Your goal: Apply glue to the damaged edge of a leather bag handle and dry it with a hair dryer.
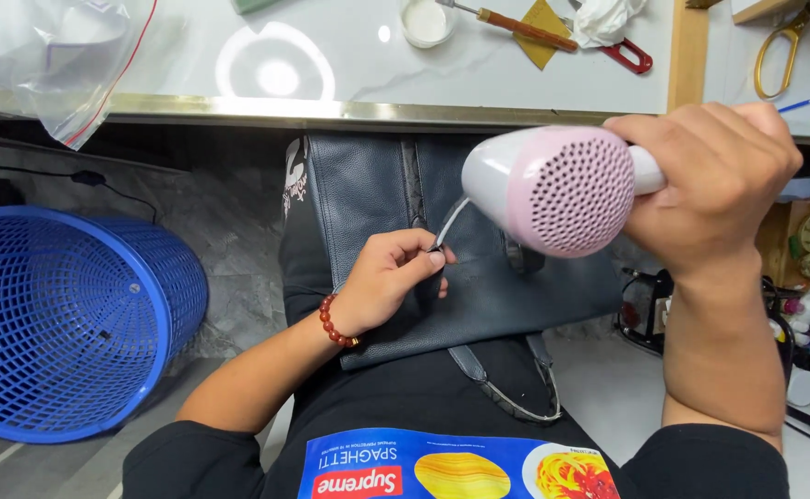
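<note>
A dark blue-grey leather bag lies on my lap below the table edge. My left hand, with a red bead bracelet on the wrist, pinches a thin strap or strip on the bag's face. My right hand grips the handle of a white and pink hair dryer. The dryer's perforated pink rear faces the camera and its nozzle points down at the bag near my left fingers. The bag's handle strap hangs loose over my black shirt.
A blue plastic mesh basket lies tipped on the floor at left. The white marble table holds a clear plastic bag, a small white cup, a wooden-handled tool, red-handled scissors and gold scissors.
</note>
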